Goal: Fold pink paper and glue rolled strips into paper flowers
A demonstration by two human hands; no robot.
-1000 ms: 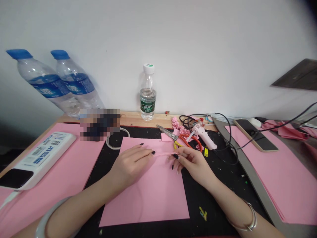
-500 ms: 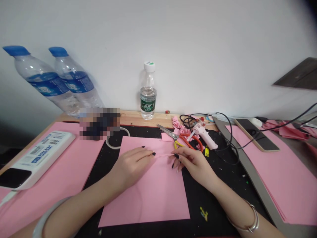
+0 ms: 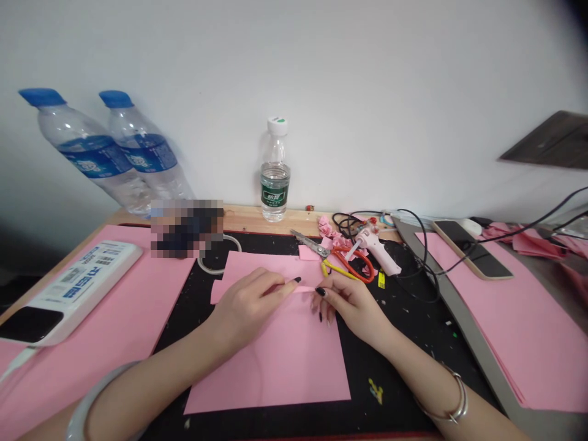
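A sheet of pink paper [image 3: 275, 373] lies on the black mat in front of me. Over its upper part, a narrow pink paper strip [image 3: 304, 290] stretches between my two hands. My left hand [image 3: 252, 300] pinches it with thumb and forefinger, the other fingers curled. From the right, my right hand [image 3: 346, 300] pinches the other end between thumb and forefinger, its remaining fingers hanging loosely below. Another pink paper edge [image 3: 218, 292] sticks out left of my left hand; whether it belongs to the strip is hidden by the hand.
Scissors [image 3: 340, 251] with orange handles and a pink glue gun [image 3: 379, 252] lie beyond my right hand among cables and paper scraps. A small water bottle [image 3: 275, 184] stands by the wall. A phone [image 3: 473, 248] rests on pink sheets; a white device [image 3: 76, 291] is left.
The strip between my hands looks wider and plainer now. A pink paper edge has appeared left of my left hand. My left fingertips have moved slightly right and up.
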